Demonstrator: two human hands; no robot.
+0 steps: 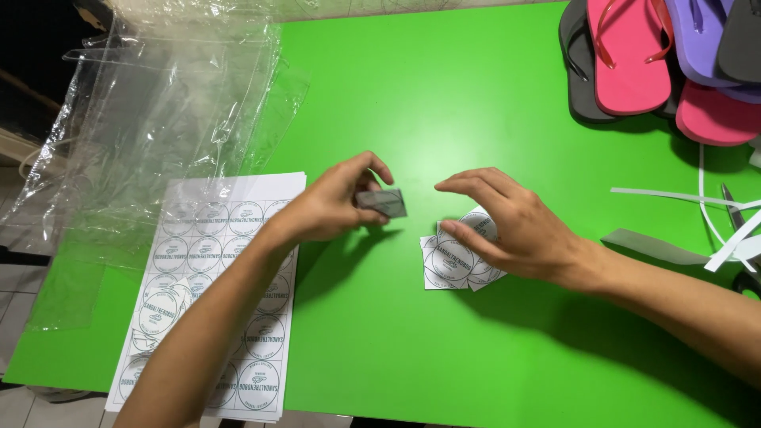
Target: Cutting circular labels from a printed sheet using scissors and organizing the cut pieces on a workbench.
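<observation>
My left hand [337,202] hovers over the green table [444,103] and pinches a small grey-white cut label piece [382,202] between thumb and fingers. To its right, my right hand [515,226] is held above a small stack of cut square labels with round prints [456,261], fingers curled and apart, thumb tip just over the stack. Nothing is in the right hand. Under my left forearm lies a white sheet of round printed labels [214,261] in rows.
Clear plastic bags [158,103] are heaped at the table's left back. Pink, purple and grey flip-flops [658,55] are piled at the back right. White paper strips [697,230] and scissors [733,210] lie at the right edge.
</observation>
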